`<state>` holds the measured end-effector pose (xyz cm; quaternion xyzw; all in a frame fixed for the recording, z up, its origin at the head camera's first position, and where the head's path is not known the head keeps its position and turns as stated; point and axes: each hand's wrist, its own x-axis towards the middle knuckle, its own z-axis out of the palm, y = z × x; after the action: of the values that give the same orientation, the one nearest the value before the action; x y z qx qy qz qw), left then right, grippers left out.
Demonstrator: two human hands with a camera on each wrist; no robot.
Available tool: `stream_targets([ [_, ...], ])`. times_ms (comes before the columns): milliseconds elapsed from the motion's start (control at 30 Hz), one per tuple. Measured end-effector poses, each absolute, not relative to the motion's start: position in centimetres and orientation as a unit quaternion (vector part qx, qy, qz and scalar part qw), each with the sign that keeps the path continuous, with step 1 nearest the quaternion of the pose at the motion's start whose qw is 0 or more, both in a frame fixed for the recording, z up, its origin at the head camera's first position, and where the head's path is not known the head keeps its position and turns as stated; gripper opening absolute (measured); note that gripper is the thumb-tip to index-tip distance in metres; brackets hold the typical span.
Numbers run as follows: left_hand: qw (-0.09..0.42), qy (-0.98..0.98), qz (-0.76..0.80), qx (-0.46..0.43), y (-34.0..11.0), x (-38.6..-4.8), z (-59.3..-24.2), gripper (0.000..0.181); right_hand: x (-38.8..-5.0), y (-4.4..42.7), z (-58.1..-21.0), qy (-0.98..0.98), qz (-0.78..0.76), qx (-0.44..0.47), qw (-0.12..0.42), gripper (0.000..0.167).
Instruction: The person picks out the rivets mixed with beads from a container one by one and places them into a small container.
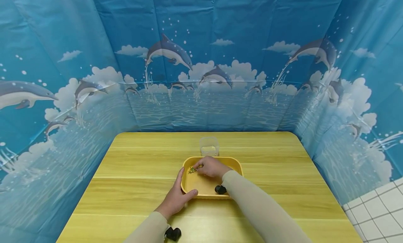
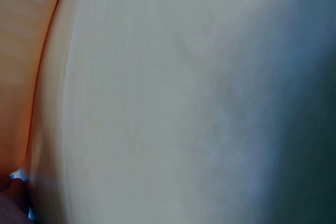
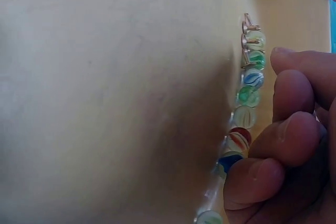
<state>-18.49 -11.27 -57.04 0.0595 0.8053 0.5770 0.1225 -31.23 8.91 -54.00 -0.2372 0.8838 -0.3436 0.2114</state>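
A yellow tray (image 1: 201,195) stands on the table. My left hand (image 1: 176,197) rests against its front left corner, the thumb along the front rim and the straight fingers along the left side. Inside the tray, my right hand (image 1: 211,168) reaches down at the back left with bent fingers. Swirled glass marbles (image 3: 245,116) and small copper-coloured metal pins (image 3: 251,27) lie beside its fingertips in the right wrist view. Whether the fingertips pinch one of them is hidden. In the left wrist view, the tray's outer wall (image 2: 23,66) shows at the left edge.
A clear plastic container (image 1: 209,147) stands just behind the tray. The wood-grain table (image 1: 141,166) reaches to a blue dolphin-print curtain (image 1: 201,106) at the back and sides. Black wrist devices (image 1: 173,234) show at both sleeves.
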Motion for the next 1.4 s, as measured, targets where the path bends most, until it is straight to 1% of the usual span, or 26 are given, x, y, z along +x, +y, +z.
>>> stream_targets([
  [200, 0.124, 0.806, 0.576, 0.061, -11.25, -18.43, -56.96, 0.105, -31.27, 8.86, -54.77, 0.892, -0.324, -0.242, 0.200, 0.023],
  [567, 0.120, 0.811, 0.570, 0.056, -11.29, -18.34, -56.98, 0.107, -31.20, 8.81, -54.85, 0.896, -0.318, -0.236, 0.201, 0.024],
  [1167, 0.116, 0.818, 0.562, 0.053, -11.24, -18.35, -57.14, 0.106, -30.92, 8.68, -54.90, 0.901, -0.297, -0.251, 0.192, 0.021],
  [1400, 0.114, 0.818, 0.561, 0.054, -11.23, -18.32, -57.09, 0.106, -30.98, 8.52, -55.13, 0.907, -0.268, -0.275, 0.171, 0.018],
])
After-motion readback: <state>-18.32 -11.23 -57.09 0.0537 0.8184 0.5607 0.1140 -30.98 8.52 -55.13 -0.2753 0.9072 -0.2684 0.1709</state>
